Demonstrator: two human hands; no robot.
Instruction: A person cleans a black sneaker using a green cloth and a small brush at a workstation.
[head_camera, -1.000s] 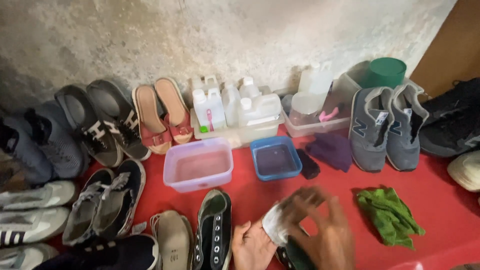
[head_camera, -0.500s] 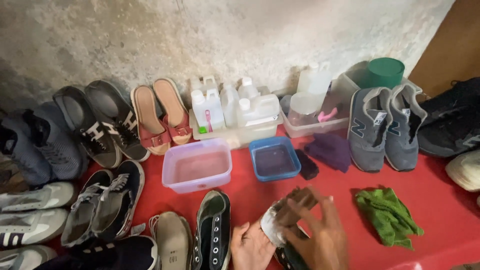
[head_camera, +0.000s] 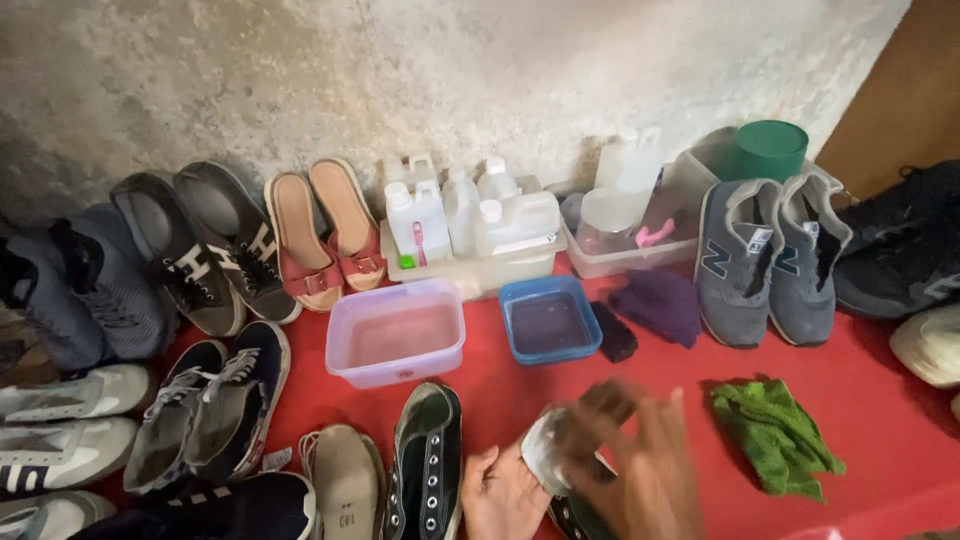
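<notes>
Shoe-cleaning corner: rows of shoes (head_camera: 215, 245), detergent bottles (head_camera: 470, 210), water tubs (head_camera: 397, 330)

Dark sneaker (head_camera: 575, 510) with a scuffed white rubber toe cap (head_camera: 548, 455), down at the near edge of the red mat. It's tipped up so the toe points away toward the wall. Mostly covered, so only the toe and a bit of dark upper show.

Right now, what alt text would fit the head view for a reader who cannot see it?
The left hand steadies a dark shoe with a white toe while the blurred right hand works over that toe. Behind them on a red mat sit two tubs of water, a green cloth and rows of shoes.
</notes>
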